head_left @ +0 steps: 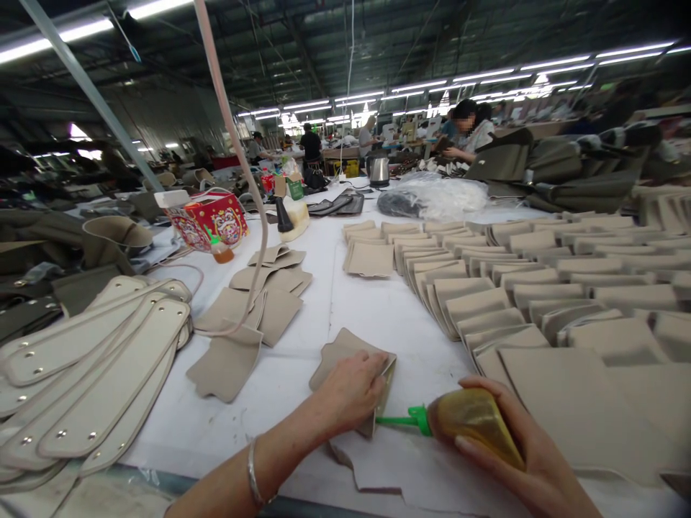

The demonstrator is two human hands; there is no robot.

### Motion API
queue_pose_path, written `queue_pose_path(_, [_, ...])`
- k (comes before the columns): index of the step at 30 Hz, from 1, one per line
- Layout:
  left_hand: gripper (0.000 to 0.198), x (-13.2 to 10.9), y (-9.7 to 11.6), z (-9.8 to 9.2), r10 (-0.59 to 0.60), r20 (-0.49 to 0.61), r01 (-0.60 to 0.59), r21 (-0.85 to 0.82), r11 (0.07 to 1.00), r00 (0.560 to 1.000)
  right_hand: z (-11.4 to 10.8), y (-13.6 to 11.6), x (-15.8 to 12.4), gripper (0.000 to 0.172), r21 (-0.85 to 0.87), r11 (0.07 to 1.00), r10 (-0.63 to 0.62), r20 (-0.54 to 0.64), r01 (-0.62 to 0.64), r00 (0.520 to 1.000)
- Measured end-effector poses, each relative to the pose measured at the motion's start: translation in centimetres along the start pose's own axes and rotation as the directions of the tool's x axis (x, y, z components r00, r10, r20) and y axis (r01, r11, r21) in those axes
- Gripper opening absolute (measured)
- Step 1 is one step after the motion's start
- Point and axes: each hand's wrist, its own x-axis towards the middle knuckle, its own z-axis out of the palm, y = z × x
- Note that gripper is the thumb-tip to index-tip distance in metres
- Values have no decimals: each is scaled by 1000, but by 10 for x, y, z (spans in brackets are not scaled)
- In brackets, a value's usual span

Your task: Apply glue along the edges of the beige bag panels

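My left hand (353,388) lies over a small beige leather-like piece (337,352) on the white table covering, its fingers curled over the right edge, which is lifted a little. In my right hand (532,453) is a squeeze bottle (469,421) with amber liquid inside, tipped on its side. Its thin green nozzle (396,419) points left and reaches the edge of the piece, just by my left fingers. A torn paper edge (372,478) shows below the piece. Whether liquid is coming out cannot be made out.
Many overlapping beige pieces (486,309) cover the right side. Loose beige pieces (227,363) and a stack of cream straps with studs (119,381) lie left. A hose (256,194) hangs down there. Farther back are a red box (208,219), another bottle (220,249), a kettle (378,170) and several people.
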Motion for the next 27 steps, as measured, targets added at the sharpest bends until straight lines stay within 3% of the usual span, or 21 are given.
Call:
queue_pose_path(3, [42, 0, 0, 0, -8, -4, 8, 8, 1000, 1000, -1, 4, 2, 52, 3, 999, -34, 49, 34, 998])
queue_pose_path(9, [41, -1, 0, 1, 4, -5, -4, -1, 1000, 1000, -4, 7, 7, 50, -77, 996, -47, -75, 41, 996])
queue_pose_path(15, [42, 0, -1, 2, 9, 4, -9, 6, 1000, 1000, -5, 15, 8, 52, -41, 995, -88, 60, 90, 994])
queue_pose_path(21, [41, 1, 1, 1, 7, 12, -7, 2, 1000, 1000, -12, 16, 22, 54, -127, 987, -111, -55, 103, 992])
queue_pose_path(27, [42, 1, 0, 0, 2, 26, -2, -4, 1000, 1000, -9, 20, 19, 52, -76, 992, -101, 35, 103, 994])
